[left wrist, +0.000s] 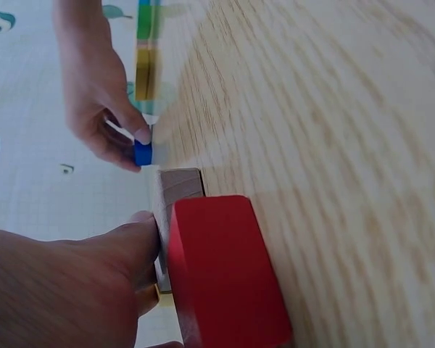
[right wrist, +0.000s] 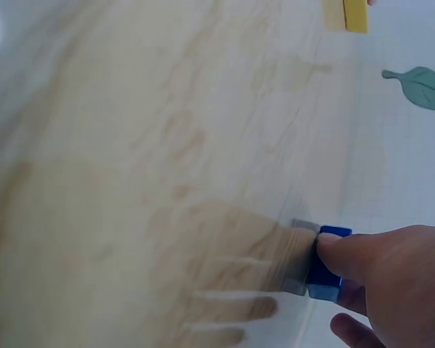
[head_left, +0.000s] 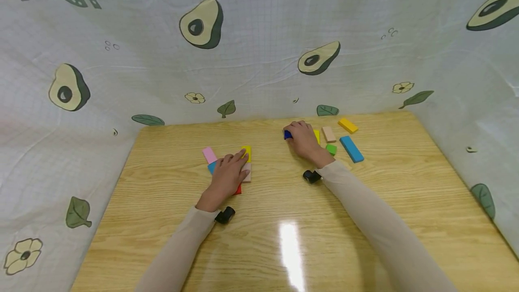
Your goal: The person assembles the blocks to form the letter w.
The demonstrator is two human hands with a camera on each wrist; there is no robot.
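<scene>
The right hand [head_left: 302, 141] pinches a dark-blue rectangular block [right wrist: 321, 280], likely light, stiff wood, best gripped by its sides, while the left hand [head_left: 227, 175] spreads its fingers over a yellow rectangular block [head_left: 248, 149].

Bright, even light fills the head view, a white streak of glare [head_left: 291, 256] burning out at lower centre, while both wrist views look hazy and soft, the right with a brownish shadow [right wrist: 232, 243] at lower centre.
</scene>
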